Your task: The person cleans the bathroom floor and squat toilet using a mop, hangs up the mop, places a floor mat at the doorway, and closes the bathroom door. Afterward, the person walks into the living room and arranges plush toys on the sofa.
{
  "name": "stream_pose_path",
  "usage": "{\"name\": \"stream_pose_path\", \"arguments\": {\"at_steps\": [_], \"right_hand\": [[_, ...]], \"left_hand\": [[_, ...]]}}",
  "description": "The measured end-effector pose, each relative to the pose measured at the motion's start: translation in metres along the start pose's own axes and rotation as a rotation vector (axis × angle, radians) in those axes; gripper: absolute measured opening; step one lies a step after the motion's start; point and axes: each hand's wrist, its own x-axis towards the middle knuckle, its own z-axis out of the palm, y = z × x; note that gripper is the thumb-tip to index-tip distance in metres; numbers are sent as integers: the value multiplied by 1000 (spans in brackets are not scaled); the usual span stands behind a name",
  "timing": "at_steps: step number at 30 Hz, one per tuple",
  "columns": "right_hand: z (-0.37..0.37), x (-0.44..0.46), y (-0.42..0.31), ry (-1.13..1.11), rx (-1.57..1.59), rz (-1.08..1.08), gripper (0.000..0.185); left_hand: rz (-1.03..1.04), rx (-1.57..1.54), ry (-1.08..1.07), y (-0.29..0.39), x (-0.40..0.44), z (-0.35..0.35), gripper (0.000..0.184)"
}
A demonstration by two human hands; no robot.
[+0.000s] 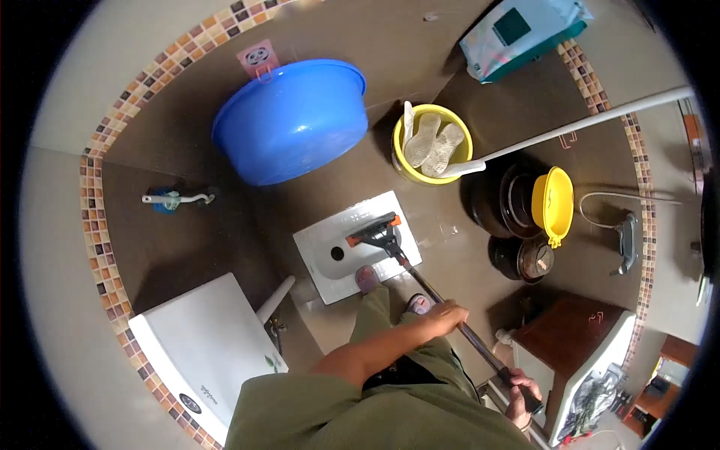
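Both my hands are closed around the dark pole of a long-handled floor brush [431, 291]. My left hand [448, 318] grips the pole partway down, while my right hand [521, 397] holds it at the top end. The black brush head [379, 234] with orange ends rests over the white squat toilet [319, 244] set in the floor, to the right of its dark drain hole. Whether the bristles touch the surface I cannot tell. One of my sandalled feet stands at the toilet's near edge, the other on the floor beside it.
A blue basin [292, 120] hangs on the far wall. Pale shoes sit sole-up in a yellow bucket [397, 161], which a white pole [570, 124] leans into. Dark pots [517, 259] and a yellow tub [556, 206] stand right. A white cistern [199, 352] is left, a brown cabinet [559, 326] right.
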Motion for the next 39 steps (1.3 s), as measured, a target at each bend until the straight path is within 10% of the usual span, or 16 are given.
{"name": "stream_pose_path", "arguments": {"at_steps": [5,6,9,11,15,18,21,23,30,39], "right_hand": [[36,35,10,-7,75,-27,18],[55,49,0,-50,130,15,17],[92,93,33,-132,-2,-87,19],[132,125,53,-203,-72,-194,23],[155,112,85,-146,-54,-301,26],[115,74,90,-145,31,-97,27],[36,30,77,-133,160,238,25],[-9,1,94,-87,-58,-82,23],[-119,-95,83,135,161,158,19],[-216,-100,27,428,-456,-544,31]], "left_hand": [[-388,-43,-80,1,30,-74,11],[-27,299,63,-48,40,-65,11],[-163,228,335,-98,71,-106,11],[-271,845,230,-113,67,-135,33],[-719,945,-247,-125,61,-138,27],[-376,1030,-410,-158,50,-76,19],[-475,451,-118,-103,37,3,12],[-370,373,-104,-143,23,88,16],[-139,354,-738,58,43,149,26],[171,306,-768,179,112,221,31]]}}
